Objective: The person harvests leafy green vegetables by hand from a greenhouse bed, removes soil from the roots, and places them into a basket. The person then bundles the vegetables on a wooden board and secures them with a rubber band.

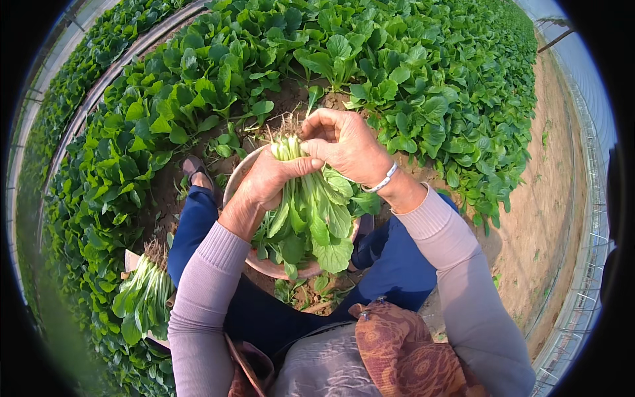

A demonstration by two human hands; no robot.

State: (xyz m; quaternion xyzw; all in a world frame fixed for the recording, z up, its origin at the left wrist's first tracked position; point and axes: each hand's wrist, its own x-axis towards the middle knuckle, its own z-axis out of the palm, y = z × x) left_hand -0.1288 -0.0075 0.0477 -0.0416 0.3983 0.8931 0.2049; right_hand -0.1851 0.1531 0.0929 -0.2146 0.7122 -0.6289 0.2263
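My left hand (265,181) is wrapped around a bunch of leafy greens (310,208), thumb across the pale stems. The bunch is held with its soil-brown roots (288,124) pointing away from me and its leaves hanging towards me. At the stem bases, my right hand (349,146) pinches with thumb and bent fingers; what exactly lies between its fingertips is partly hidden. Beneath the bunch stands a round basin (265,267), its pale reddish rim showing at the left and below. Leaves cover most of its inside.
Another bunch of rooted greens (144,293) lies to my left on a partly hidden support. Dense rows of leafy plants (436,79) grow ahead and to the left. A bare soil path (550,198) runs along the plastic greenhouse wall (578,64) at right. My legs flank the basin.
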